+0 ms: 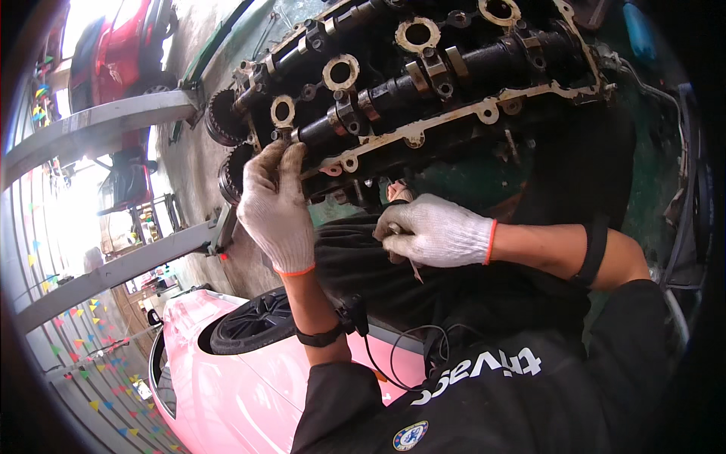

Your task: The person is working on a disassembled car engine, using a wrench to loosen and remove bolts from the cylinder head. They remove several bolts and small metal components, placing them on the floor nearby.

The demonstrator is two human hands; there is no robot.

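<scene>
A black, oily engine cylinder head [476,76] fills the upper middle, with pale gasket edges, bearing caps, two camshafts and dark gears at its left end. My left hand [276,204], in a white knit glove, has its fingertips closed at a bearing cap beside the lower camshaft [318,132]; what they hold is hidden. My right hand [431,232], gloved alike, is closed on a thin metal tool [416,271] below the engine, over my dark clothing. The tool is mostly hidden by the fingers.
Grey steel beams [98,125] cross the left side. A pink car [227,378] sits along the bottom left, a red car [121,53] at upper left. A blue container [641,30] and hoses are at the right. A cable loops beside my left wrist.
</scene>
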